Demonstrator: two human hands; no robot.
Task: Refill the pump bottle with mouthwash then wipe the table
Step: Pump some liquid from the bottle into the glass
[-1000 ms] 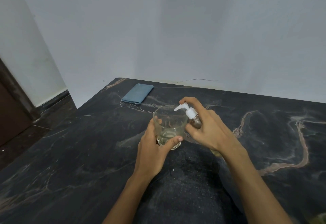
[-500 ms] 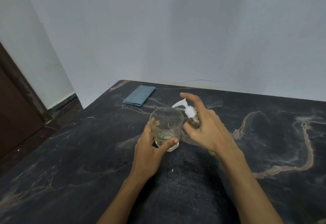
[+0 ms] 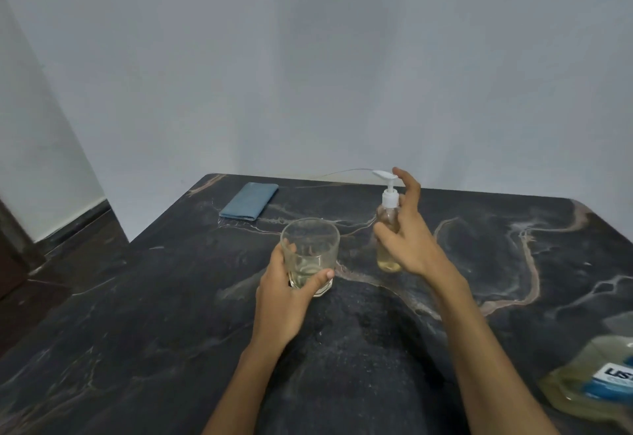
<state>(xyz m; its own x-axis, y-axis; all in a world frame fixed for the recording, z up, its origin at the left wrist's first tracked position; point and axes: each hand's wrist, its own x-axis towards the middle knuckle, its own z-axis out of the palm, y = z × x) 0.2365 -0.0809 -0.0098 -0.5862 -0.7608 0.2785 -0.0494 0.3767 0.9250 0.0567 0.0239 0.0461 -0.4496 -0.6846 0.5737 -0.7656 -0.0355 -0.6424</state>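
Note:
A clear pump bottle (image 3: 387, 229) with a white pump head stands upright on the dark marble table (image 3: 171, 297), holding some yellowish liquid. My right hand (image 3: 407, 239) holds it, thumb across the front and fingers behind, the index finger raised beside the pump head. To the bottle's left stands a clear glass (image 3: 310, 249) with a little pale liquid at the bottom. My left hand (image 3: 284, 297) grips its lower part. A folded blue cloth (image 3: 250, 201) lies at the far left of the table.
A large mouthwash bottle (image 3: 589, 386) with a blue label lies at the table's near right edge, partly out of frame. A grey wall stands behind the table. Dark floor and a door frame are to the left.
The pump bottle, earlier tilted with its nozzle over the glass, now stands upright to the right of the glass and apart from it. My left hand still holds the glass.

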